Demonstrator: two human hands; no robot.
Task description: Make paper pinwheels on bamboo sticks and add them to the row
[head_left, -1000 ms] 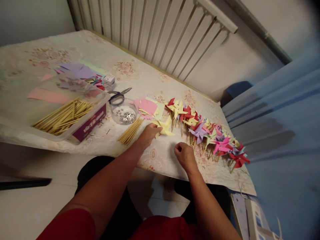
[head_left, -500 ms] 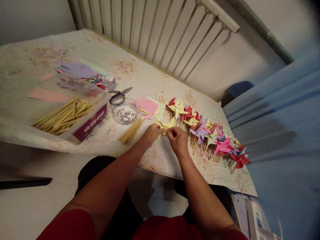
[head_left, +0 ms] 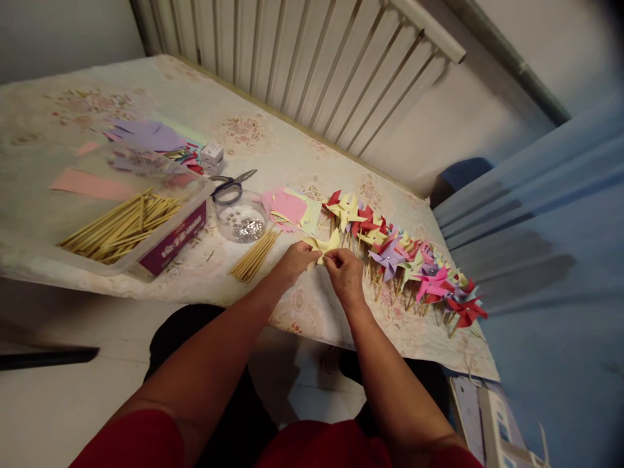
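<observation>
Between my two hands is a yellow paper pinwheel (head_left: 327, 243), its blades folded and pointing away from me, held just above the table's front part. My left hand (head_left: 296, 261) pinches its left side. The fingers of my right hand (head_left: 345, 270) are closed on its near right edge; whether they also grip a pin is too small to tell. A bundle of thin wooden sticks (head_left: 254, 255) lies left of my left hand. Beyond it are pink and yellow paper pieces (head_left: 288, 208). Finished pinwheels (head_left: 389, 257) on sticks lie in a row to the right of my right hand.
A clear round dish (head_left: 241, 218) holds small metal pins. Scissors (head_left: 234, 184) lie behind it. A plastic box (head_left: 170, 244) of sticks stands at left, with coloured paper sheets (head_left: 146, 134) and a small white box (head_left: 212, 153) beyond. A blue curtain (head_left: 536, 247) hangs at right.
Both hands stay on the yellow pinwheel with barely any movement. The whole view has shifted very slightly.
</observation>
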